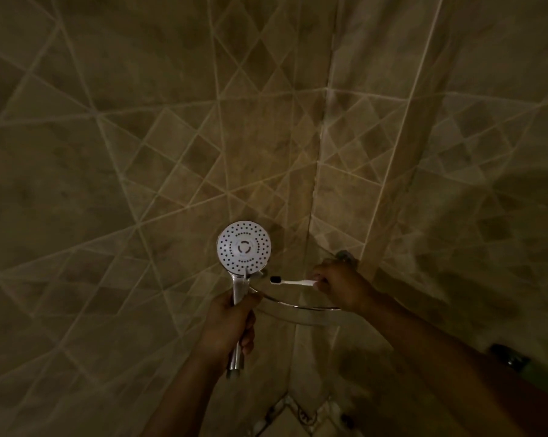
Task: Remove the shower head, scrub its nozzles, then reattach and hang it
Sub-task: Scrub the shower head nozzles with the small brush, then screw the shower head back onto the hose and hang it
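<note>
The shower head [243, 246] has a round white face dotted with dark nozzles, turned toward me, and a chrome handle. My left hand [231, 326] is shut around that handle and holds it upright; no hose shows at the handle's lower end. My right hand [338, 287] grips a white toothbrush [293, 281] by its handle. The dark bristle end points left and sits just right of the shower head's neck, a short gap away from the face.
A curved chrome rail of a corner shelf [297, 305] runs below the toothbrush, between my hands. Brown tiled walls meet in a corner [321, 137] behind it. A dark object with a green part [515, 361] sits at the right edge. The light is dim.
</note>
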`<action>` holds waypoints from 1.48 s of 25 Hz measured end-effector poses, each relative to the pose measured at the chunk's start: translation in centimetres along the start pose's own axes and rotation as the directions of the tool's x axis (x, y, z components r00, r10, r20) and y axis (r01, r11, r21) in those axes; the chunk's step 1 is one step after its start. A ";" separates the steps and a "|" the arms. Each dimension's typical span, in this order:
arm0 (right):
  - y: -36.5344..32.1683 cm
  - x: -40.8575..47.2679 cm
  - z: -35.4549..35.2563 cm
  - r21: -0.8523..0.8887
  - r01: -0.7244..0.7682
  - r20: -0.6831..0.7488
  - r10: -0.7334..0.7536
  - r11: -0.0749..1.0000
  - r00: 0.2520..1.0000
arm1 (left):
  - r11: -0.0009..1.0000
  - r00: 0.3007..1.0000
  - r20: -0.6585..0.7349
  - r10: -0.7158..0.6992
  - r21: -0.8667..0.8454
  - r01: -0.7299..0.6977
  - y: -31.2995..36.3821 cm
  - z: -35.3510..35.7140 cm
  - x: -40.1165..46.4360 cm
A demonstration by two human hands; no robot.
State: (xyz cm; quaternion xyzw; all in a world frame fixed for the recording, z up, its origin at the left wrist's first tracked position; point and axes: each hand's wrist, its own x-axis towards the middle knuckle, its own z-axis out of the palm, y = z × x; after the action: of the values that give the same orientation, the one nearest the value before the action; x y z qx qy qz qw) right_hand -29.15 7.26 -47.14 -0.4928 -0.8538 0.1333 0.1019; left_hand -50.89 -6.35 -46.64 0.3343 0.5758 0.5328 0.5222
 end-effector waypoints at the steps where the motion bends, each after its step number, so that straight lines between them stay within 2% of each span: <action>1: 0.0 0.0 0.1 0.013 0.001 0.008 -0.001 1.000 1.000 | 1.000 1.000 0.004 0.000 -0.004 0.000 0.0 -0.1 0.1; 6: 0.0 0.3 0.2 -0.040 -0.012 0.042 0.014 0.999 0.999 | 1.000 1.000 0.027 0.001 0.011 -0.001 -0.1 0.0 0.4; 12: 0.7 -0.6 -0.2 -0.035 -0.008 0.019 0.009 0.999 1.000 | 1.000 0.998 0.057 0.002 0.027 -0.003 0.4 1.0 0.5; 14: 1.4 -1.5 -1.1 -0.038 -0.007 -0.041 0.006 0.999 0.999 | 1.000 0.998 0.070 0.009 0.029 -0.011 0.5 1.8 0.5; 18: 3.9 -4.7 -6.0 0.114 -0.107 -0.269 0.134 0.988 0.954 | 0.999 0.989 0.146 0.018 0.038 -0.024 1.9 5.4 1.0; 23: 7.2 -9.8 -15.6 0.168 -0.137 -0.568 0.210 0.976 0.796 | 0.988 0.940 0.323 0.111 0.065 -0.139 6.5 13.8 1.4; 27: 9.3 -16.0 -24.2 0.117 -0.222 -0.724 0.236 0.968 0.649 | 0.964 0.854 0.467 0.229 0.014 -0.266 11.4 22.9 0.2; 33: 10.4 -25.4 -36.2 0.020 -0.342 -0.865 0.188 0.940 0.466 | 0.921 0.696 0.618 0.366 -0.133 -0.367 18.4 35.3 -5.1; 37: 10.0 -30.6 -43.8 -0.090 -0.362 -0.948 0.031 0.928 0.316 | 0.868 0.577 0.667 0.471 -0.234 -0.439 23.7 41.4 -9.4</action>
State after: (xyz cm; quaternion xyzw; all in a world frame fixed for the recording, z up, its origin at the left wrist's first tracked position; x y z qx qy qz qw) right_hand 7.43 -8.99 -10.37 -0.5895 -0.5818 -0.2866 0.4815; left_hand -13.12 0.68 -16.80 0.6366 0.2146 0.4916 0.5541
